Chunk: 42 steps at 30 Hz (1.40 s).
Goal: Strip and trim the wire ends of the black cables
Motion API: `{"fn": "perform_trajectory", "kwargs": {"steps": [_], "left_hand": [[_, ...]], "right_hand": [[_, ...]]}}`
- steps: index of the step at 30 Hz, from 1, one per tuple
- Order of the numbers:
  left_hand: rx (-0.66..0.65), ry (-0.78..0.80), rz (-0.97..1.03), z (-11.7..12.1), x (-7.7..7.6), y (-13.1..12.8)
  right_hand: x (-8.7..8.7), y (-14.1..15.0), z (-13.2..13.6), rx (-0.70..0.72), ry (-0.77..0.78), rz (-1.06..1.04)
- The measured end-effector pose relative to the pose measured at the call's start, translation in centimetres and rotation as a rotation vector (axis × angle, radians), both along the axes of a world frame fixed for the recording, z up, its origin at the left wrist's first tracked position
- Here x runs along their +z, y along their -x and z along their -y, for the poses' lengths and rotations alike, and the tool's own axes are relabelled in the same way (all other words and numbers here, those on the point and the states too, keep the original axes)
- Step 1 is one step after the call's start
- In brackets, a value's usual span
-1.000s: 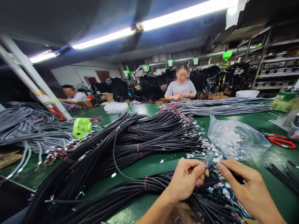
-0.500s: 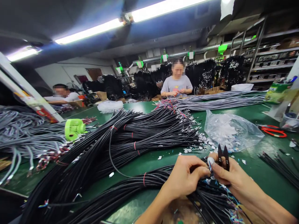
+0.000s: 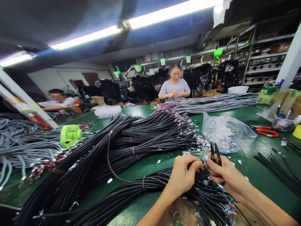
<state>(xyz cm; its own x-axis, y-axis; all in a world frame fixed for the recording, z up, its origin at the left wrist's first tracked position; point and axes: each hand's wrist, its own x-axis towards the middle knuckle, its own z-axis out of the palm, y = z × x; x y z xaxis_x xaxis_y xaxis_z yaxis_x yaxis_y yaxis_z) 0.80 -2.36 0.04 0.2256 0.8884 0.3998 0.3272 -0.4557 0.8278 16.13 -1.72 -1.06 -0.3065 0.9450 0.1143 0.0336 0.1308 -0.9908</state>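
Note:
My left hand point(image 3: 184, 174) is closed in a pinch on the end of a black cable, whose thin coloured wires point(image 3: 204, 162) show at the fingertips. Close against it, my right hand point(image 3: 227, 172) holds small black snips point(image 3: 215, 153), blades pointing up and apart at the tips. The thumb and forefinger of that same hand pinch something white at the cable end. Under both hands lies a bundle of black cables point(image 3: 131, 185) tied with a red band, its stripped coloured ends point(image 3: 229, 204) fanned out at the lower right.
Larger black cable bundles point(image 3: 145, 135) cover the green table point(image 3: 141, 163). Right of them are a clear plastic bag point(image 3: 228, 133) of white scraps, red-handled scissors point(image 3: 266, 131) and loose black cables point(image 3: 277, 166). A green fan point(image 3: 70, 135) stands left. Two people sit across.
The view has turned slightly to the right, so the scene sits further left. Both hands stay together at the cable end, and the snips have tilted a little.

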Motion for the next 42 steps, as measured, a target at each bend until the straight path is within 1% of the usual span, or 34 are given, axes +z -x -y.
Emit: {"fn": "perform_trajectory", "kwargs": {"steps": [1, 2, 3, 5, 6, 7, 9, 10, 12, 13, 14, 17, 18, 19, 22, 23, 24, 25, 26, 28, 29, 31, 33, 35, 37, 38, 39, 41, 42], "left_hand": [[-0.03, 0.043, 0.024, -0.1, 0.0, 0.1], [-0.061, 0.098, 0.047, -0.2, -0.1, 0.2], [-0.093, 0.156, 0.066, -0.3, -0.2, 0.2], [-0.145, 0.252, 0.095, -0.3, -0.3, 0.2], [-0.159, 0.283, 0.11, -0.3, -0.3, 0.2], [-0.167, 0.302, 0.125, -0.3, -0.3, 0.2], [-0.173, 0.321, 0.157, -0.3, -0.2, 0.2], [-0.173, 0.326, 0.172, -0.2, -0.2, 0.2], [-0.172, 0.327, 0.194, -0.2, 0.0, 0.4], [-0.169, 0.326, 0.201, -0.1, 0.0, 0.4], [-0.164, 0.325, 0.202, -0.1, 0.0, 0.4], [-0.139, 0.309, 0.182, 0.0, 0.0, 0.4], [-0.131, 0.299, 0.175, 0.0, 0.0, 0.4], [-0.123, 0.285, 0.173, 0.0, 0.0, 0.4], [-0.148, 0.243, 0.232, -0.1, 0.0, 0.4], [-0.172, 0.233, 0.259, -0.1, 0.1, 0.4], [-0.19, 0.221, 0.277, -0.1, 0.1, 0.4], [-0.186, 0.201, 0.275, 0.0, 0.1, 0.3], [-0.16, 0.171, 0.246, 0.0, 0.2, 0.2], [-0.055, 0.081, 0.136, 0.2, 0.2, 0.0], [-0.002, 0.031, 0.075, 0.4, 0.2, -0.2], [0.063, -0.04, -0.011, 0.7, 0.1, -0.4], [0.076, -0.054, -0.028, 0.9, 0.1, -0.5], [0.068, -0.04, -0.004, 1.1, 0.2, -0.4], [0.07, -0.022, 0.038, 1.2, 0.3, -0.2], [0.076, -0.014, 0.056, 1.2, 0.4, -0.2], [0.083, -0.01, 0.07, 1.2, 0.4, -0.1], [0.094, -0.012, 0.085, 1.2, 0.4, 0.0], [0.093, -0.018, 0.087, 1.1, 0.3, 0.0]], "right_hand": [[0.2, 0.0, 0.2, 0.076, 0.001, 0.0], [0.3, 0.0, 0.3, 0.103, -0.066, 0.036], [0.5, 0.0, 0.5, 0.066, -0.2, 0.107], [0.6, -0.1, 0.5, -0.109, -0.536, 0.283], [0.6, -0.2, 0.4, -0.197, -0.678, 0.358], [0.6, -0.3, 0.3, -0.277, -0.777, 0.414], [0.6, -0.9, -0.2, -0.417, -0.853, 0.472], [0.6, -1.3, -0.4, -0.51, -0.853, 0.482], [1.0, -2.2, -0.9, -0.693, -0.792, 0.457], [1.3, -2.6, -1.0, -0.734, -0.735, 0.437], [1.6, -2.7, -1.0, -0.663, -0.674, 0.418], [2.0, -2.2, -0.5, -0.219, -0.555, 0.416], [1.9, -1.7, -0.2, -0.126, -0.502, 0.385], [1.7, -1.2, 0.0, -0.071, -0.423, 0.328], [1.2, -0.3, 0.5, 0.064, -0.083, 0.087], [1.0, -0.3, 0.5, 0.107, -0.012, 0.038], [1.0, -0.4, 0.5, 0.129, -0.007, 0.028], [1.0, -0.5, 0.5, 0.114, -0.074, 0.058], [1.1, -0.6, 0.5, 0.067, -0.191, 0.129], [1.2, -0.7, 0.5, -0.083, -0.475, 0.316], [1.2, -0.7, 0.5, -0.157, -0.593, 0.399], [1.1, -0.7, 0.4, -0.264, -0.738, 0.499], [1.1, -1.1, 0.0, -0.329, -0.803, 0.543], [1.3, -2.1, -0.7, -0.481, -0.829, 0.574], [1.8, -3.3, -1.3, -0.808, -0.825, 0.559], [2.0, -3.8, -1.5, -0.847, -0.798, 0.545], [2.3, -4.1, -1.5, -0.805, -0.784, 0.537], [2.6, -3.9, -1.1, -0.522, -0.752, 0.54], [2.6, -3.5, -0.8, -0.361, -0.708, 0.515]]}}
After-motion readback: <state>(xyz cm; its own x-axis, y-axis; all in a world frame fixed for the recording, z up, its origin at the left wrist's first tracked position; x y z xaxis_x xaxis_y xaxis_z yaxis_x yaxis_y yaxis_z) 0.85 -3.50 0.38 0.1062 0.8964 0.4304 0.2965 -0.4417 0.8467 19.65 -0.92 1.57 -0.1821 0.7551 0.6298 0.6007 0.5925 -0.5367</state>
